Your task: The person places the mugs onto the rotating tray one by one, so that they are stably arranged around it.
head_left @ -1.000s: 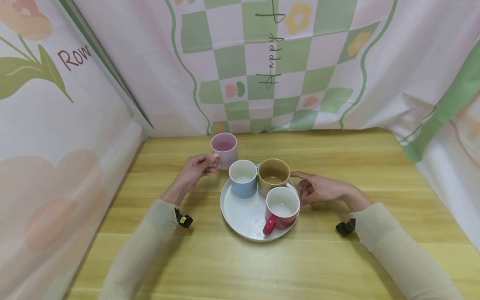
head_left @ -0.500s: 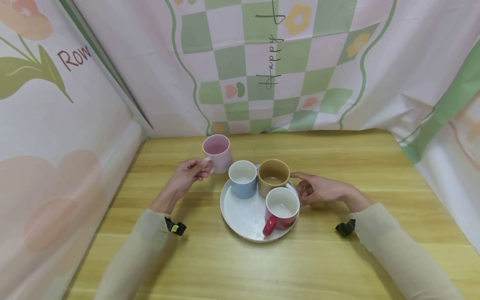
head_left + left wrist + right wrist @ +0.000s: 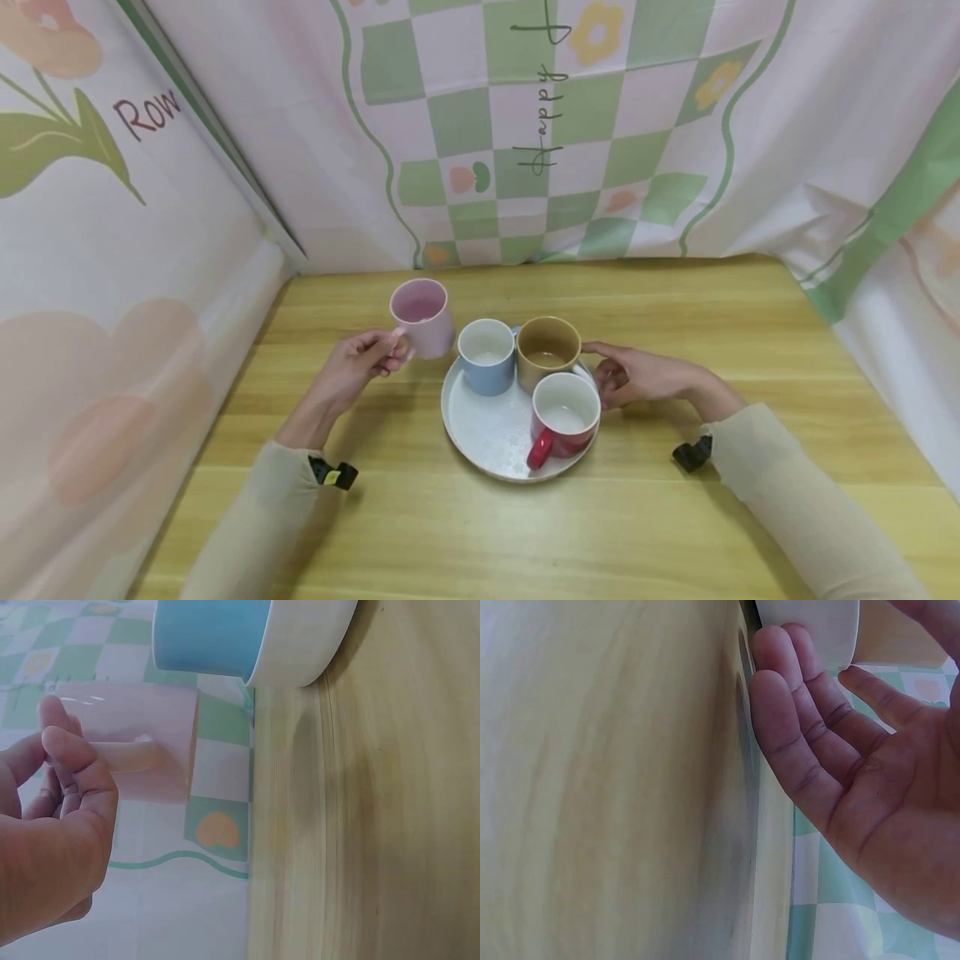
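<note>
My left hand (image 3: 367, 358) pinches the handle of a pink mug (image 3: 431, 333) between thumb and fingers. In the left wrist view the mug's base (image 3: 187, 742) is raised off the table. Just right of it, a round white tray (image 3: 487, 446) holds a light blue mug (image 3: 489, 375), a mustard-yellow mug (image 3: 536, 375) and a red mug (image 3: 573, 442) with a white inside. My right hand (image 3: 637, 377) lies at the tray's right edge, its fingers (image 3: 776, 712) loosely bent against the white side. Its index finger reaches toward the yellow mug.
The tray stands on a wooden table (image 3: 420, 533). Patterned cloth (image 3: 517, 117) hangs along the table's back edge, and more cloth (image 3: 135, 350) closes off the left side. Each wrist carries a small black camera (image 3: 333, 473).
My left hand has drawn the pink mug leftward and nearer to me, away from behind the tray, and it looks higher now. The right hand and the tray have stayed put.
</note>
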A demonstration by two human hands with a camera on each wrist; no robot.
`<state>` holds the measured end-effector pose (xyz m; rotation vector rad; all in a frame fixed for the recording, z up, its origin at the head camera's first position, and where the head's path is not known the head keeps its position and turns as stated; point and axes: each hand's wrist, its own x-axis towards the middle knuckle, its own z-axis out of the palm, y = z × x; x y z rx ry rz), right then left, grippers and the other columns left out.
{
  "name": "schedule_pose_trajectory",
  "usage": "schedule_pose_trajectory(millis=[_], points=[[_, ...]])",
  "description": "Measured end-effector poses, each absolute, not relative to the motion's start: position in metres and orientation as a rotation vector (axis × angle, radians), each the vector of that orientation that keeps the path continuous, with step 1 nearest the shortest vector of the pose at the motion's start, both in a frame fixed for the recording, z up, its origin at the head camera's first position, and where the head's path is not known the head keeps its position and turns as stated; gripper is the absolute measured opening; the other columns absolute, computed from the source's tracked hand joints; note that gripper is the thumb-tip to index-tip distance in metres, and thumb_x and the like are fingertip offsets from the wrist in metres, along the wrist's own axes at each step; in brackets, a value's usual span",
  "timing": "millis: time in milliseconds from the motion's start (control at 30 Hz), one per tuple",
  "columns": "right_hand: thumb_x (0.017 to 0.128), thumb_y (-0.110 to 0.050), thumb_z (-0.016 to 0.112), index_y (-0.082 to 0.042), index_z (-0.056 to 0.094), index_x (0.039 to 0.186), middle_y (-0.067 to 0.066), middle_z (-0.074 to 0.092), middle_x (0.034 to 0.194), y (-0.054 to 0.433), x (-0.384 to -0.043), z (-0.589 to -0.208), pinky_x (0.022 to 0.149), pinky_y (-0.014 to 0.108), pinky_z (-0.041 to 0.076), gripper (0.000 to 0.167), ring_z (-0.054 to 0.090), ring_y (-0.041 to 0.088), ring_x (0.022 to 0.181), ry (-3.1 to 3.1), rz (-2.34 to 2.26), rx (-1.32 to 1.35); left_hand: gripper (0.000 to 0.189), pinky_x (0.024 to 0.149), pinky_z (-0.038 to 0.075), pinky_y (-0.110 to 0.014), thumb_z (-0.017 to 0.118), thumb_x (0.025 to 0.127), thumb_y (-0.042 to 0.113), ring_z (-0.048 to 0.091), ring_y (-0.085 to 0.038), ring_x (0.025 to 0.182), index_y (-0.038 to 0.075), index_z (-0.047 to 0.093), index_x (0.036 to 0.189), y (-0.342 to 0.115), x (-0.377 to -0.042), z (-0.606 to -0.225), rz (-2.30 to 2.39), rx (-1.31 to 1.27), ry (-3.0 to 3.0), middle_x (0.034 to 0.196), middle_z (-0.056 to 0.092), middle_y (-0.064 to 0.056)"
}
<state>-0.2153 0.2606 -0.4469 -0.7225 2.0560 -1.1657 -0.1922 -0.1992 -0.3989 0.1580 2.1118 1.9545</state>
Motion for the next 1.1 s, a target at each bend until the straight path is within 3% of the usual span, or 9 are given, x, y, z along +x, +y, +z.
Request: schedule_pose_trajectory(millis=[233, 533, 967, 1100], points=[[0.087, -0.006, 0.074, -0.003, 0.017, 0.156, 0.017, 0.064, 0.108, 0.261, -0.215, -0.448, 0.076, 0.029, 0.060, 0.090, 0.067, 0.021, 0.092, 2.056, -1.167, -0.720, 0.033, 0.069, 0.050, -0.017, 0.056, 0.103, 0.018, 0.059, -0.008, 0.077, -0.014, 0.058, 0.112, -0.206, -0.179, -0.397, 1.976, 0.177, 2.079, 0.092, 0.065, -0.001], [0.087, -0.006, 0.073, -0.003, 0.018, 0.156, 0.017, 0.064, 0.109, 0.261, -0.215, -0.447, 0.076, 0.029, 0.060, 0.089, 0.067, 0.020, 0.092, 2.061, -1.161, -0.720, 0.019, 0.067, 0.051, -0.016, 0.057, 0.102, 0.018, 0.061, -0.006, 0.075, 0.000, 0.065, 0.100, -0.213, -0.164, -0.393, 1.982, 0.198, 2.023, 0.089, 0.068, 0.002], [0.086, -0.008, 0.075, -0.002, 0.018, 0.156, 0.017, 0.064, 0.110, 0.259, -0.215, -0.443, 0.076, 0.030, 0.060, 0.091, 0.067, 0.021, 0.094, 2.079, -1.151, -0.704, 0.018, 0.065, 0.054, -0.016, 0.058, 0.102, 0.017, 0.061, -0.005, 0.073, 0.002, 0.067, 0.100, -0.222, -0.148, -0.387, 1.931, 0.342, 1.912, 0.089, 0.068, 0.000], [0.086, -0.009, 0.075, -0.003, 0.018, 0.156, 0.017, 0.064, 0.109, 0.259, -0.214, -0.443, 0.077, 0.030, 0.060, 0.091, 0.067, 0.021, 0.093, 2.079, -1.144, -0.707, 0.016, 0.065, 0.054, -0.016, 0.057, 0.102, 0.017, 0.061, -0.005, 0.073, 0.008, 0.070, 0.098, -0.220, -0.146, -0.388, 1.884, 0.383, 1.915, 0.089, 0.068, 0.002]])
